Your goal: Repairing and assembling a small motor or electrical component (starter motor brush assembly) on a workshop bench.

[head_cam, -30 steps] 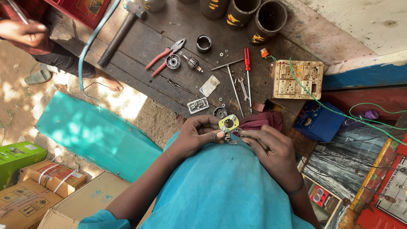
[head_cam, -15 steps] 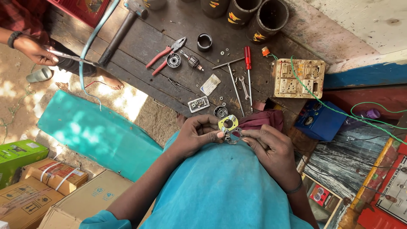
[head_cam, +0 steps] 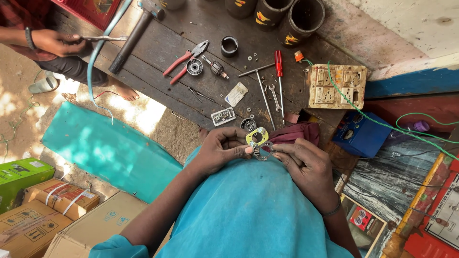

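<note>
My left hand and my right hand meet in front of my chest and together pinch a small round part with a yellow-green ring on a metal plate. The part sits just at the near edge of a dark wooden workbench. My arms wear a turquoise shirt. A dark red cloth lies right behind my right hand.
On the bench lie red-handled pliers, a red screwdriver, a hammer, a bearing, a beige switch board with green wire, and black cylinders. Another person's hand holds a tool at far left. Cardboard boxes stand below left.
My hands keep hold of the round part, barely moving. The other person's hand at the far left has shifted right along the bench with a thin tool in it.
</note>
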